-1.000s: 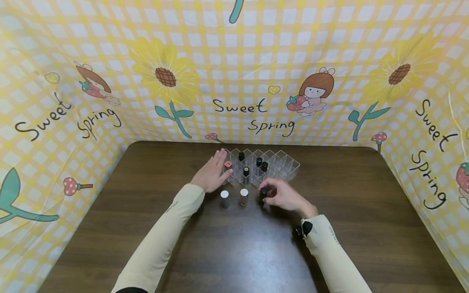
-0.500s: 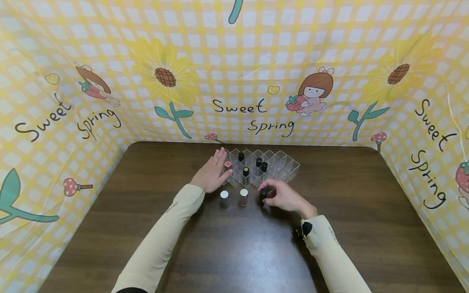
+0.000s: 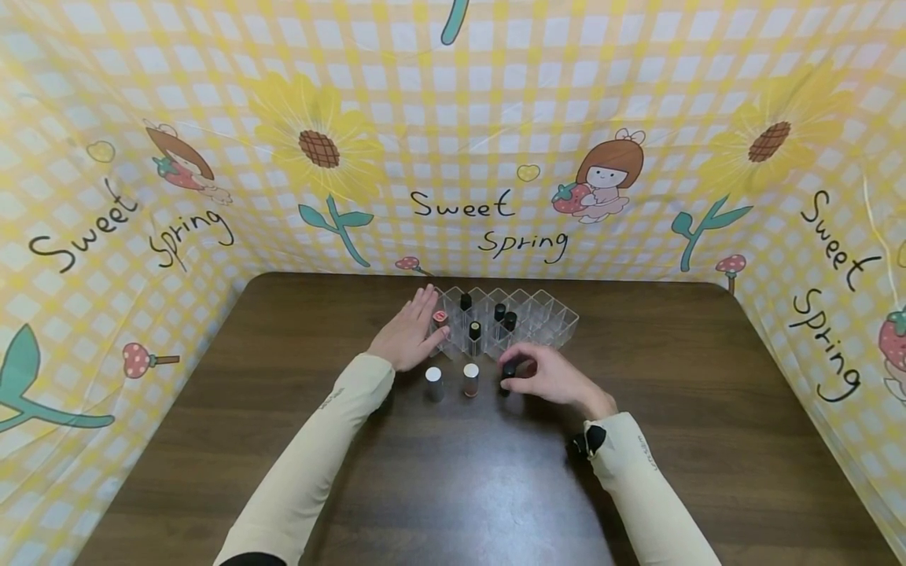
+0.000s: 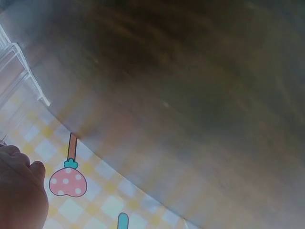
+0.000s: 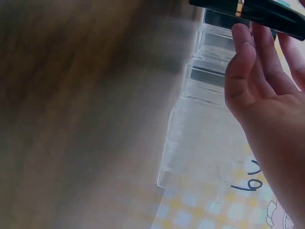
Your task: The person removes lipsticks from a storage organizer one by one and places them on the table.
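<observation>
In the head view a clear acrylic organizer (image 3: 559, 334) with diamond-shaped compartments stands toward the back of the table. My left hand (image 3: 406, 334) rests flat-fingered against its left end, beside a red-topped lipstick (image 3: 440, 318). In front of the organizer my right hand (image 3: 545, 373) holds a black lipstick tube (image 3: 508, 376), thumb on the near side and fingers on the far side. The right wrist view shows this tube's gold band (image 5: 240, 8). To its left two white-capped lipsticks, one greyish (image 3: 435, 385) and one brownish (image 3: 471, 381), stand upright on the table.
Several black-capped lipsticks, among them a front one (image 3: 475, 334) and a back one (image 3: 465, 303), stand inside the organizer. A brown wooden table (image 3: 425, 487) lies under everything. Yellow checked cloth (image 3: 453, 118) walls off the back and both sides.
My right hand shifts very slightly, its thumb and fingers a little rearranged around the black lipstick tube. The left hand and the standing lipsticks stay where they were.
</observation>
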`<state>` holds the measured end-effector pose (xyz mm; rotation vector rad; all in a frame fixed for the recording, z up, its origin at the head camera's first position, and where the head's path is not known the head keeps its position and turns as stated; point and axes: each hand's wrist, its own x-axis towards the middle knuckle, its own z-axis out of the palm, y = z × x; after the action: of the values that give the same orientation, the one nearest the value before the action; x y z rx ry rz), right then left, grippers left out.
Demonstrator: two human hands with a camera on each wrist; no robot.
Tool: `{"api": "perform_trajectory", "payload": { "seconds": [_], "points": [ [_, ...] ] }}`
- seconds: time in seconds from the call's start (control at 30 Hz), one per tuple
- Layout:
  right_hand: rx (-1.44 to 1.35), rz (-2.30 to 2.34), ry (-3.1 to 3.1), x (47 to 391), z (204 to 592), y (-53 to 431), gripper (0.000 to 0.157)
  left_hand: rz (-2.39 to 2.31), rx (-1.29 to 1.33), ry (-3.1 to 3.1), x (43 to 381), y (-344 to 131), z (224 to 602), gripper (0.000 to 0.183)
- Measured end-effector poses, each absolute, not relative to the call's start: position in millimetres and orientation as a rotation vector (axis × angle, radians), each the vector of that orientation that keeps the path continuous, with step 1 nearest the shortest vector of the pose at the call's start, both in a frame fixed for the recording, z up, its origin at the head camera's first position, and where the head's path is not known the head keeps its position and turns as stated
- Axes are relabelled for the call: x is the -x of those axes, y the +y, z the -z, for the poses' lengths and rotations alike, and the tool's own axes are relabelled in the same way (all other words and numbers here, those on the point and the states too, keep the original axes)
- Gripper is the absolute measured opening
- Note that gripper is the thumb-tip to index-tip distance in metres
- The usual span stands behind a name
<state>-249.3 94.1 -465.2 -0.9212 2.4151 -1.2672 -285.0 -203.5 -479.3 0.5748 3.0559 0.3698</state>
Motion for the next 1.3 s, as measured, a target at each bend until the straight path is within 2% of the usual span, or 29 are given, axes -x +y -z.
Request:
{"api": "perform_trajectory", "payload": {
  "seconds": [0.43,1.0,1.3],
  "points": [
    [0.891,1.361,2.496,257.4,439.3,101.7,0.017,-0.317,-0.575,3.059,284.5,-205.0,475.0,0.08],
    [0.724,1.508,2.763,273.0,439.2,94.0,0.034,-0.33,-0.574,3.052,284.6,-205.2,478.7,0.08],
    [0.696,1.475,2.818,278.8,447.7,89.5,0.037,-0.34,-0.57,3.048,283.2,-203.2,476.6,0.078]
  ]
}}
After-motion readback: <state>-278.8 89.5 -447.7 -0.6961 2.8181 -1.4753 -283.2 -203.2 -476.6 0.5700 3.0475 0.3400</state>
